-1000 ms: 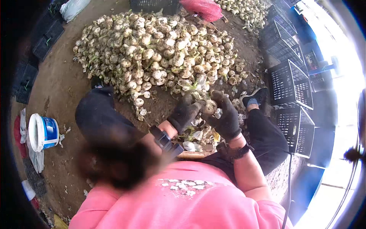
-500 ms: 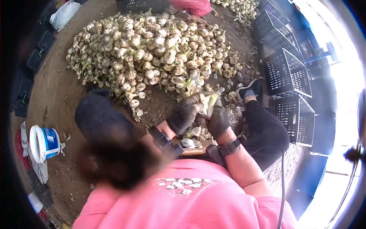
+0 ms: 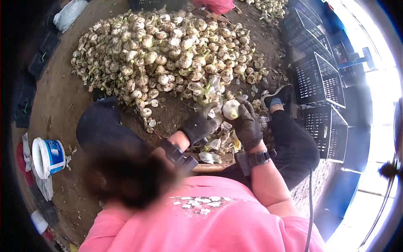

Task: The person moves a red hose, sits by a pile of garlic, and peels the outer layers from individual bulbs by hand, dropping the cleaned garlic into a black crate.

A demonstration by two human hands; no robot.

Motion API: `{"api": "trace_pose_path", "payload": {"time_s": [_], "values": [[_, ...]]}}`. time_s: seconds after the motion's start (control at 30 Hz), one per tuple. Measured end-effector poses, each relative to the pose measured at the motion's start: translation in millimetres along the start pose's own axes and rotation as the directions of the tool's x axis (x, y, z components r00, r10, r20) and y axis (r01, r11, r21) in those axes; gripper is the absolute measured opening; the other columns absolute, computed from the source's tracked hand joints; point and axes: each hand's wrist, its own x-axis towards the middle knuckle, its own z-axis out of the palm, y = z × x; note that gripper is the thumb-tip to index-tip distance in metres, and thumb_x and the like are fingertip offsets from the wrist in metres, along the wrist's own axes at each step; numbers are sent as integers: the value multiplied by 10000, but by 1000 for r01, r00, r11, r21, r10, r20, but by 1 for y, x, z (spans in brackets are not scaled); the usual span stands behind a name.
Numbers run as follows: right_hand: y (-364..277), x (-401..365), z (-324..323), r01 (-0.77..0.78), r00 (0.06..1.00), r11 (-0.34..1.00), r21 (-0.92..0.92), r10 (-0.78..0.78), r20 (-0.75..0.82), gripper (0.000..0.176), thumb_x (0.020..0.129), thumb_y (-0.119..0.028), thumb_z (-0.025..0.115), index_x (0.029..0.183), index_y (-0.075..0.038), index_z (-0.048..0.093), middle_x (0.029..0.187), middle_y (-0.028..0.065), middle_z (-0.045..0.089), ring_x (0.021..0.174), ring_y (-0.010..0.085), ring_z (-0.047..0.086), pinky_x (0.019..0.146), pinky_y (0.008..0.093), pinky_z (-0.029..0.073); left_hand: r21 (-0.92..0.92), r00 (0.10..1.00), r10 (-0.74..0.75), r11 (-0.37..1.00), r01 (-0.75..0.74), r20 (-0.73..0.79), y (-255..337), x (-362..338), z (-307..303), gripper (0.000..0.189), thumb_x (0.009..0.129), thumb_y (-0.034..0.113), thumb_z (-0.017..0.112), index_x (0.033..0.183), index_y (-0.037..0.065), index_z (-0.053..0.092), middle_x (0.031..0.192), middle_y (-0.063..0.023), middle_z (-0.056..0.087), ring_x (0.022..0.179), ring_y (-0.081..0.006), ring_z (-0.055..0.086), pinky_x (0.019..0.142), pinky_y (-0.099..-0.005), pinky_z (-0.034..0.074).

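Observation:
A peeled white onion (image 3: pixel 230 109) with a short pale green neck is in my right hand (image 3: pixel 248 128), its gloved fingers closed around the side and back. My left hand (image 3: pixel 200 126), also in a dark glove, is just left of the onion, fingers and thumb apart, with nothing I can make out in it. Pale papery skins (image 3: pixel 215 145) and leaf scraps lie below and between the hands. Beyond them rises a large pile of soil-marked onions (image 3: pixel 168 59) on the dirt floor.
Black plastic crates (image 3: pixel 319 80) line the right side. At left, a white and blue bucket (image 3: pixel 53 156) lies tipped near a strip of black trays. A red mesh sack (image 3: pixel 216 5) and a second onion heap (image 3: pixel 268 7) are at the back. A cable hangs at right.
The onion's skin and leaves have come off, and it now shows white and round in my right hand. My left hand has moved apart from it, down and left.

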Motion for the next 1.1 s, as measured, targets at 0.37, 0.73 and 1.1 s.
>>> {"api": "trace_pose_path", "payload": {"time_s": [0.37,0.73,1.1], "values": [[-13,-7,-2,271,956,763,-587,-143,256,305,876,-9,544,1180,-35,547,1144,81,590,989,163,584,820,297,483,-957,991,11,262,124,131,45,-21,-7,641,774,-37,537,1367,114,347,1122,-74,577,884,-171,619,781,-288,529],[-1,-2,16,338,889,-237,-911,-236,392,243,798,-275,590,778,-40,645,705,178,629,662,326,630,609,415,488,-337,959,110,921,-198,-262,22,-21,-8,602,680,-19,603,1259,75,462,1080,-139,586,967,-247,592,849,-331,474],[37,39,-21,161,984,801,-576,-178,26,150,829,-60,584,961,-3,626,885,85,671,709,135,621,628,262,494,-929,873,403,344,134,275,43,-29,-7,872,723,68,602,1470,157,162,1152,-94,552,808,-171,595,713,-291,497]]}}
